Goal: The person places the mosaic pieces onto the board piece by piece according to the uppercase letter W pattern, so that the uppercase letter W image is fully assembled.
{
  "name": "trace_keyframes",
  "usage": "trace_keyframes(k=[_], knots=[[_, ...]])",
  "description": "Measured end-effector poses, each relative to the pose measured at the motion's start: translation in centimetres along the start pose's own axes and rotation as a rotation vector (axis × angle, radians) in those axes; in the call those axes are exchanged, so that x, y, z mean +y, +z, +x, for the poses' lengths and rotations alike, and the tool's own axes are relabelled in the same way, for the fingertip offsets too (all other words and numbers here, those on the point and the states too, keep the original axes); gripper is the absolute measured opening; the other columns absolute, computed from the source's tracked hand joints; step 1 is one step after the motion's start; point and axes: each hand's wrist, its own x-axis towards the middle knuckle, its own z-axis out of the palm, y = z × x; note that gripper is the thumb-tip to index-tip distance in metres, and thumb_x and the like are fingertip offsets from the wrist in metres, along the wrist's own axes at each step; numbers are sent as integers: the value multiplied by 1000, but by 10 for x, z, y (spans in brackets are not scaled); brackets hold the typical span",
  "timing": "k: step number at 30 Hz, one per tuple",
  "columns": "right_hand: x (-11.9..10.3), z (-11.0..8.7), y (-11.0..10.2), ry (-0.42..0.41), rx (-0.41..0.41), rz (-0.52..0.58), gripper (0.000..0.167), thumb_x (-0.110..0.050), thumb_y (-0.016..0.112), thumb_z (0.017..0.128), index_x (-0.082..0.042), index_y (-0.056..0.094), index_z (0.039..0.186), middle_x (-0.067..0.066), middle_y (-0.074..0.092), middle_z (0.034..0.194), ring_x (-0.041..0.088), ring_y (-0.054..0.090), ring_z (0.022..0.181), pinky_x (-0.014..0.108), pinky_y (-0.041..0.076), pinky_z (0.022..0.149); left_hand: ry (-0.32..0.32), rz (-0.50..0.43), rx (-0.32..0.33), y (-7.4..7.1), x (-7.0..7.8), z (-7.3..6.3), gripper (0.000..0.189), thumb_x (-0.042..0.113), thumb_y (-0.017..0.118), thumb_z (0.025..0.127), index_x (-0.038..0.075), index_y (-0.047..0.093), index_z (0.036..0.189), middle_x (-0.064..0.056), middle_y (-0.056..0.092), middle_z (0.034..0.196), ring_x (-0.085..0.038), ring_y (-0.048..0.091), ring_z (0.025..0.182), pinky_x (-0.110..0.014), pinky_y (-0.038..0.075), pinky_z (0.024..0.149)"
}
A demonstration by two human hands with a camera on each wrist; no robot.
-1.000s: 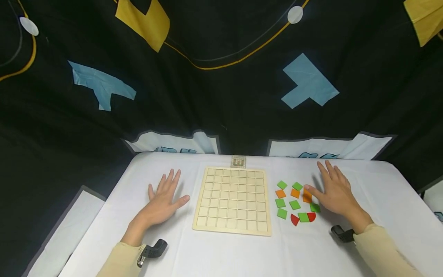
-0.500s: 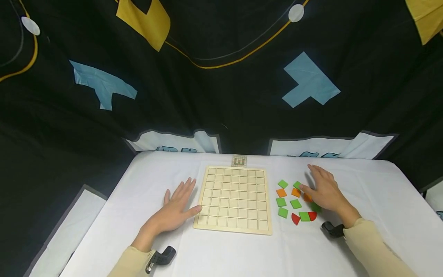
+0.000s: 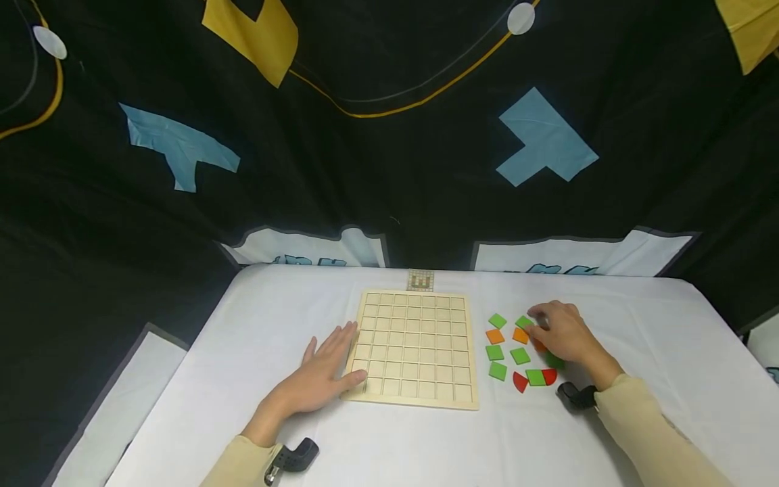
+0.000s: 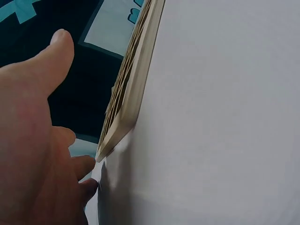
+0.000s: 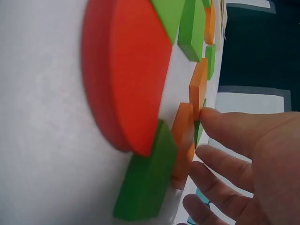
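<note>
My left hand (image 3: 316,382) lies at the left edge of a pale wooden grid board (image 3: 420,345), its fingers straight and the thumb over the near left corner. Whether it presses on the board cannot be told. To the right of the board, my right hand (image 3: 562,331) reaches down over several small tiles with bent fingers. Its thumb and index finger stand apart around a green square tile (image 3: 525,322); in the right wrist view the thumb tip is close to an orange tile (image 5: 198,86). The hand partly covers another orange tile (image 3: 540,345) and a green one (image 3: 555,360).
More green tiles (image 3: 498,320) and orange tiles (image 3: 496,336) lie between board and right hand. Two red quarter-round pieces (image 3: 520,382) lie nearest the front. A small patterned card (image 3: 420,280) sits behind the board. A black curtain (image 3: 389,189) hangs beyond the white table (image 3: 389,446).
My left hand has moved right to the board's left edge. My right hand has come left and lower over the tiles, its fingers bending from spread to curved.
</note>
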Motion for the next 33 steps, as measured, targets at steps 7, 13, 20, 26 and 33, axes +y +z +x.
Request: trace_keyframes(k=[7, 13, 20, 26, 33], knots=[[2, 7, 0, 36, -43, 4, 35, -17, 68, 95, 3, 67, 124, 29, 60, 121, 44, 47, 111, 60, 49, 95, 16, -7, -7, 2, 2, -1, 93, 55, 57, 97, 7, 12, 162, -9, 9, 168, -32, 4, 154, -65, -11, 116], [3, 13, -3, 39, -62, 20, 33, -16, 67, 96, 0, 68, 125, 27, 63, 118, 43, 49, 109, 61, 48, 96, 19, -2, -12, 4, 1, -2, 98, 55, 61, 94, 6, 11, 162, -10, 8, 168, -32, 3, 155, -65, -12, 115], [8, 19, -4, 52, -65, 34, 32, -16, 65, 97, 1, 68, 124, 27, 62, 117, 43, 51, 108, 60, 49, 95, 36, -15, -23, 4, -2, -1, 98, 50, 64, 94, 5, 10, 162, -12, 8, 168, -34, 2, 154, -64, -13, 115], [8, 23, -4, 76, -71, 32, 33, -18, 64, 98, 0, 67, 126, 28, 61, 120, 43, 51, 109, 60, 48, 96, 40, -18, -19, 5, -3, -1, 97, 51, 64, 93, 5, 12, 161, -11, 9, 168, -34, 2, 154, -64, -13, 115], [8, 23, -4, 47, -105, 33, 41, -14, 69, 93, 4, 63, 130, 30, 58, 128, 45, 50, 116, 62, 46, 99, 34, -9, -19, 5, -3, -1, 99, 52, 65, 92, 2, 13, 160, -13, 10, 168, -34, 3, 154, -64, -12, 115]])
